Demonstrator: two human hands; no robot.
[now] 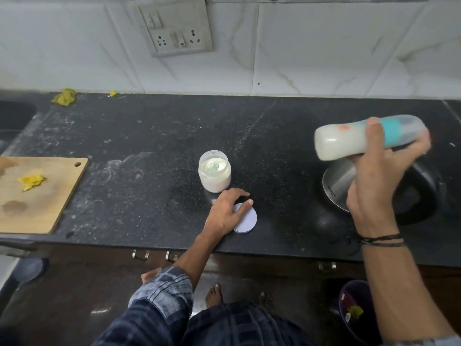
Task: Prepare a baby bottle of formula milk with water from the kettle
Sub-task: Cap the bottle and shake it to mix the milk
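My right hand (379,171) grips a baby bottle (349,139) full of white milk, held on its side above the counter, its teal collar and clear cap pointing right. Below it stands a steel kettle (339,181) with a black handle. An open jar of white formula powder (215,174) with a green scoop inside stands mid-counter. In front of the jar, my left hand (228,212) rests flat on the jar's pale lilac lid (247,221), which lies on the black counter (149,146).
A wooden cutting board (37,196) with a yellow scrap lies at the left, a sink (12,118) behind it. A yellow cloth (64,97) sits by the tiled wall under a socket panel (174,28). A dark bin (356,313) stands on the floor at lower right.
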